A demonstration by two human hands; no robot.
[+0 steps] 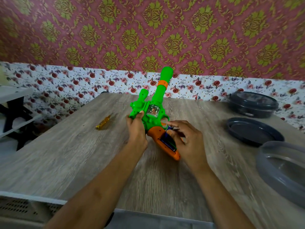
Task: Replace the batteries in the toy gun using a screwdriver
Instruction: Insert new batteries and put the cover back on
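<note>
- Head view: a green and orange plastic toy gun stands tilted at the middle of the frame over a grey wood-grain table, its barrel pointing up and away.
- The left hand is clamped round the green body of the toy gun and steadies it.
- The right hand sits at the orange grip, thumb tip on the dark blue batteries in the open battery compartment. Whether it pinches a cell or only presses it cannot be told.
- Progress: the compartment is already uncovered, and a yellow-handled screwdriver lies idle on the table, left of centre. The task seems to be at the battery swap, with refitting the cover and its screw probably left.
- Hard to make out: the cover and screw are not visible, and old cells cannot be told from new. A blue shape under the right index finger is blurred.
- At the right edge, a round dark grey lidded container, a dark grey dish and a grey bowl, which is cut off.
</note>
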